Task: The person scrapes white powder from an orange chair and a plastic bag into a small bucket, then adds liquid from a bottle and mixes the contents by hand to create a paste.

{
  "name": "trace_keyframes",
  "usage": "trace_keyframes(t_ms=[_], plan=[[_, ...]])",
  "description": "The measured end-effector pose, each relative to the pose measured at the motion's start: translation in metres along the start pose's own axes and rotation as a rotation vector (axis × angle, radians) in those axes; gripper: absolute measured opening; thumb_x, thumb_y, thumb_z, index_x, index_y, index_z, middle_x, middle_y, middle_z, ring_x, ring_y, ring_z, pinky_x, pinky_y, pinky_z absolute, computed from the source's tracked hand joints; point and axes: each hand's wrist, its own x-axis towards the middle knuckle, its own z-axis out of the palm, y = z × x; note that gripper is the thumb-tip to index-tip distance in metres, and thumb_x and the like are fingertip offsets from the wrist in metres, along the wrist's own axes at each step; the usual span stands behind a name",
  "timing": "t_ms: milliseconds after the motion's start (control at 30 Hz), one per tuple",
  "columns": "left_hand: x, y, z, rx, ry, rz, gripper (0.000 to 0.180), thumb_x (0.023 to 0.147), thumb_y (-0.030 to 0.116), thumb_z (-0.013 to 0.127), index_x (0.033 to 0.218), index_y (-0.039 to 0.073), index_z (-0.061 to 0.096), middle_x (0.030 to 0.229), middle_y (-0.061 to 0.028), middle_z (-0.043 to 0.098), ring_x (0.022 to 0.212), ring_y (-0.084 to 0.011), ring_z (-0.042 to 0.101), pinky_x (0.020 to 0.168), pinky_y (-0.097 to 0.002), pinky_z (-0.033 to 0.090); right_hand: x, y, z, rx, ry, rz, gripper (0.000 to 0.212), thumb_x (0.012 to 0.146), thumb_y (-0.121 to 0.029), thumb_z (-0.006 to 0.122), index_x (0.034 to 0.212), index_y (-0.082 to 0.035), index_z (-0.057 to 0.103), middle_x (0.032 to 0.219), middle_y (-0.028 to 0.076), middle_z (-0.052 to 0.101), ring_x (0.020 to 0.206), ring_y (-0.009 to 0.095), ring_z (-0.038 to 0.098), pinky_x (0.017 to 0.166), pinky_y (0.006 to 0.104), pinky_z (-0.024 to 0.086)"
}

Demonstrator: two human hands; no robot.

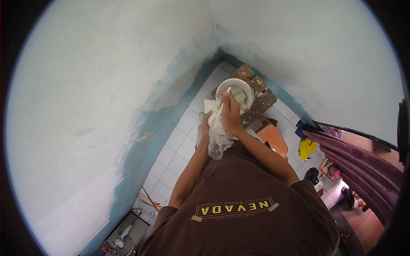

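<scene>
My left hand (206,124) is closed round the side of a crumpled, see-through plastic bag (217,132) that hangs down towards my shirt. A flat, off-white square piece (210,104) sticks up at the bag's top, beside my left fingers. My right hand (231,112) is closed against the bag's other side, with a thin pale tip showing above its fingers; what it belongs to is unclear. Just beyond my right hand stands a round white bucket (221,86). In it lies a pale, greenish tool (240,97) with a red end, partly hidden.
The bucket stands on a paint-spattered wooden bench (268,99) in the wall corner. An orange plastic stool (273,137) and a yellow cloth (307,149) are to the right, before a purple curtain (358,166). A grey tray-like container (136,230) holds items at lower left.
</scene>
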Motion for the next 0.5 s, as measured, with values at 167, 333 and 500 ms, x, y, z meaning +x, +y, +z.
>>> trace_keyframes(t_ms=[167,333,500], plan=[[-0.006,0.003,0.017,0.052,0.077,0.015,0.044,0.098,0.034,0.052,0.126,0.001,0.054,0.114,-0.0167,0.066,0.099,-0.0271,0.069,0.09,-0.0394,0.056,0.001,0.008,-0.002,0.066,0.079,0.045,0.034,0.108,-0.027,0.044,0.097,-0.002,0.065,0.058,-0.002,0.04,0.054,0.005,0.038,0.051,0.0267,0.031],[0.0,0.005,0.008,0.065,0.058,0.079,0.045,0.098,0.035,0.053,0.127,0.001,0.054,0.115,-0.0164,0.066,0.1,-0.0263,0.068,0.091,-0.0381,0.056,-0.003,0.0,0.004,0.059,0.043,0.049,0.035,0.108,-0.027,0.043,0.096,-0.002,0.065,0.059,-0.003,0.041,0.055,0.005,0.038,0.051,0.0263,0.031],[0.008,-0.001,0.0,0.039,0.026,0.077,0.048,0.099,0.038,0.052,0.131,0.001,0.052,0.119,-0.0167,0.065,0.105,-0.0267,0.067,0.095,-0.0386,0.054,-0.001,0.001,0.005,0.039,0.037,0.02,0.036,0.108,-0.027,0.042,0.096,-0.001,0.065,0.058,-0.002,0.041,0.055,0.005,0.039,0.051,0.0267,0.032]])
